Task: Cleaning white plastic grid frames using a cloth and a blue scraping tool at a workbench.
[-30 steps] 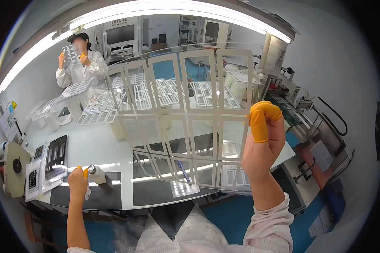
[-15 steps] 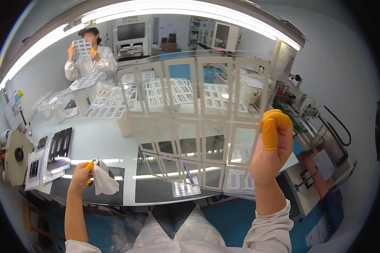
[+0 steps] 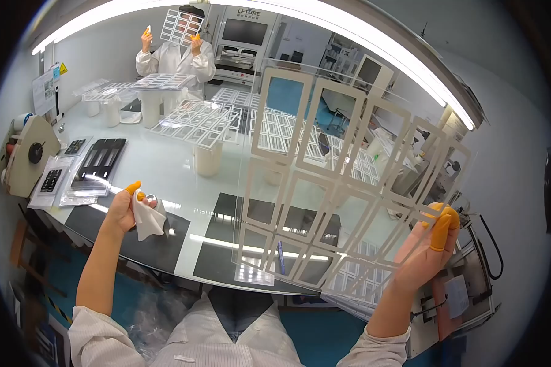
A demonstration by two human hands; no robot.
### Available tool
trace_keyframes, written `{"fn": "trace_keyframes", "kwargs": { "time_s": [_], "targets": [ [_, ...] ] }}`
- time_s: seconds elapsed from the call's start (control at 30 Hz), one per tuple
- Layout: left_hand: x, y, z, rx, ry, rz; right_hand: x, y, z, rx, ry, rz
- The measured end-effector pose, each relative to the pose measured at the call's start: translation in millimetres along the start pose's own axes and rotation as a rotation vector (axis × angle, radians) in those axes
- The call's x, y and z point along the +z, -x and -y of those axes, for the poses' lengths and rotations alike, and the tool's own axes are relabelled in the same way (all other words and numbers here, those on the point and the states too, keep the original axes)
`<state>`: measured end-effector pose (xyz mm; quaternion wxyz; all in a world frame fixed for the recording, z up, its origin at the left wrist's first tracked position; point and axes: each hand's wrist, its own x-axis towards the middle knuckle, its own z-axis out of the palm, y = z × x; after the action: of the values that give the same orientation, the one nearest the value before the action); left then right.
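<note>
One transparent sheet bearing pale grey rectangular frames, three rows visible, five in the top row, held up tilted above the table. Right hand: thumb and fingertips, in yellow finger covers, pinching the sheet's right edge. Left hand: fingers closed on one soft white cloth. Two dark rectangular mats on the table; one slim blue pen visible through the sheet. One co-worker opposite, raising another framed sheet.
</note>
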<state>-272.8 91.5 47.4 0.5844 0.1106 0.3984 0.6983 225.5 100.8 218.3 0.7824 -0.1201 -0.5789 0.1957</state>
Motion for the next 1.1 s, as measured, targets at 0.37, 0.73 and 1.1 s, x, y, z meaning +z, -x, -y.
{"fn": "trace_keyframes", "kwargs": {
  "time_s": [0.37, 0.73, 1.1],
  "targets": [
    [11, 4, 23, 0.735, -1.194, -0.138, -19, -6, -2, 0.061, -0.034, -0.086],
    [-7, 1, 28, 0.902, -1.747, -0.236, -20, -11, 1, 0.039, -0.048, -0.137],
    [-1, 6, 21, 0.68, -1.523, -0.263, -16, -13, 3, 0.001, -0.015, -0.135]
  ]
}}
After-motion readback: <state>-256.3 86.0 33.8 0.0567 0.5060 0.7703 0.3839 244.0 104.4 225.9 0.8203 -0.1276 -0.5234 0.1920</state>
